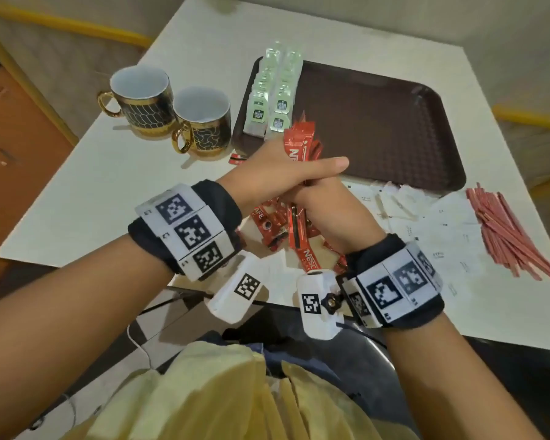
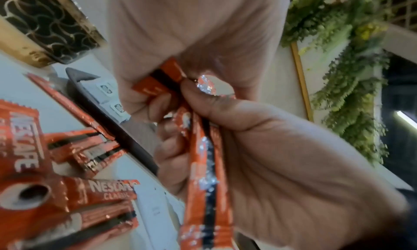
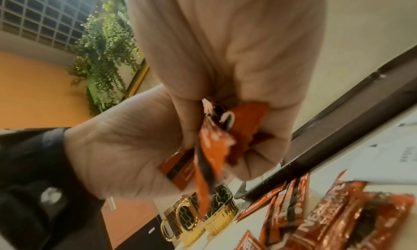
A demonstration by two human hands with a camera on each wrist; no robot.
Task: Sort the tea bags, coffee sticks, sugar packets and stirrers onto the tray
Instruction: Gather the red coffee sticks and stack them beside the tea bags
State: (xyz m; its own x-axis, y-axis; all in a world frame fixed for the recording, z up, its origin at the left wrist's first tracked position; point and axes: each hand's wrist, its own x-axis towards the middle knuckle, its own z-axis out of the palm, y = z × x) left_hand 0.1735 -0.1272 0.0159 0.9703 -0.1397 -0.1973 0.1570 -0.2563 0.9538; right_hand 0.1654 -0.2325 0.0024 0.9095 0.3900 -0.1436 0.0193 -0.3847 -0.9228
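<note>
Both hands on one bundle of sticks (image 1: pixel 302 147)

Left hand (image 1: pixel 280 176) and right hand (image 1: pixel 334 211) curl round it, fingers pressed together, at the tray's (image 1: pixel 394 128) 7 o'clock edge; tea bags (image 1: pixel 273 96) at its 10 o'clock.

We see a bunch of red coffee sticks (image 1: pixel 302 147) held upright over the near left corner of the dark brown tray (image 1: pixel 394 128). More coffee sticks (image 1: pixel 277 223) lie scattered flat on the counter (image 1: pixel 115 192) before the tray. Pale green tea bags (image 1: pixel 273 90) sit in two overlapping rows along its left edge. White sugar packets (image 1: pixel 426 223) and red stirrers (image 1: pixel 508 230) lie right of them.
</note>
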